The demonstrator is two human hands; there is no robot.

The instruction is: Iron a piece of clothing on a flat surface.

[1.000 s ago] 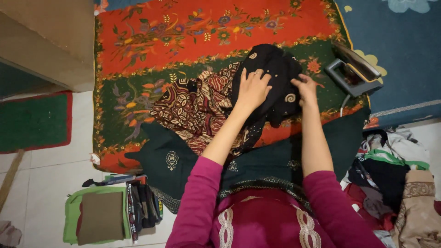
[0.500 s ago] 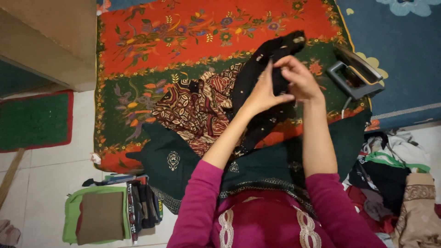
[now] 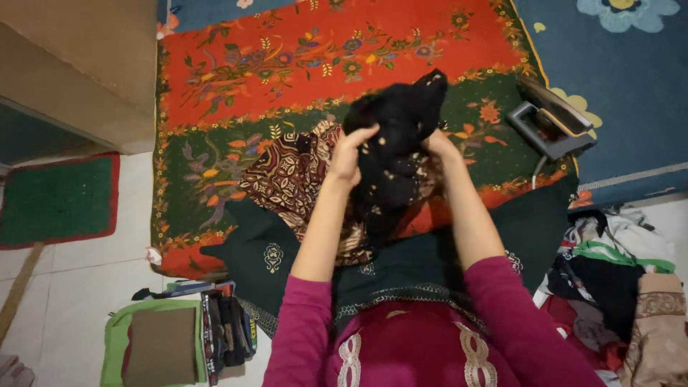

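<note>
A black cloth with small gold dots is bunched up and raised above the floor between both hands. My left hand grips its left side and my right hand grips its right side. Below it lies a brown patterned batik cloth on a red and green floral mat. A dark green garment with pale embroidery covers my lap and spreads onto the mat's near edge.
A grey clothes iron rests on the mat's right edge beside a blue carpet. A heap of mixed clothes lies at the right. Folded clothes are stacked at lower left, near a green doormat.
The black cloth was flat under my palms on the mat; both hands have gathered it and lifted it clear, shifting slightly left. The camera has tilted a little.
</note>
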